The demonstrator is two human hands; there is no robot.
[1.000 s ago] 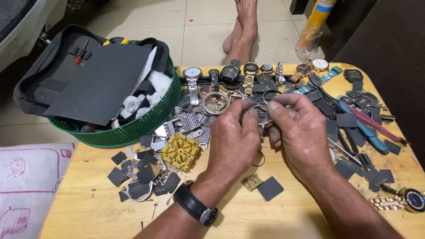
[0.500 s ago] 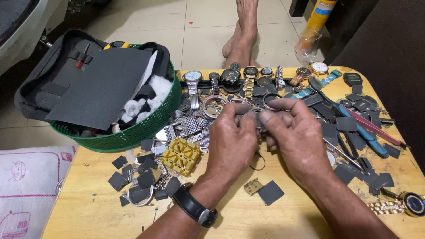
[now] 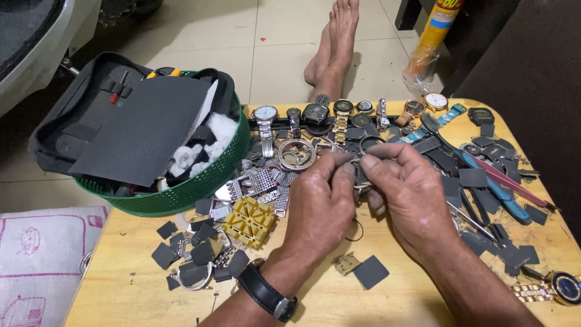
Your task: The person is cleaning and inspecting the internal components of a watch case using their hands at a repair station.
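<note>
A person's two bare hands meet at the centre of the frame over a cluttered yellow wooden table (image 3: 399, 303), working on a small metal watch part (image 3: 361, 180) held between them. The left hand (image 3: 319, 209), a black-strapped wristwatch (image 3: 266, 295) on its wrist, has its fingers curled tight, thumb and forefinger pinched on the part's left side; the right hand (image 3: 407, 197) closes on it from the right, fingertips pressed together at the top. The part is mostly hidden by the fingers, and its exact kind cannot be told. Just below and left of the left hand lies a yellow plastic holder block (image 3: 249, 221), with loose metal bracelet links (image 3: 261, 181) above it. Dark grey square pads (image 3: 192, 254) are scattered across the lower left of the table, and one more (image 3: 371, 271) lies beneath the hands beside a small brass-coloured piece (image 3: 347, 263). A row of wristwatches (image 3: 330, 112) lines the table's far edge, upper centre. At the right of the frame lie blue-handled pliers (image 3: 493, 188) and a red-handled tool (image 3: 511, 181); a gold-banded watch with a dark dial (image 3: 560, 287) sits at the lower right corner. At the upper left, a green plastic basket (image 3: 200, 184) holds an open black tool case (image 3: 121, 127) and white cotton wadding (image 3: 209, 142). A bare foot (image 3: 336, 48) rests on the tiled floor (image 3: 200, 30) beyond the table
</note>
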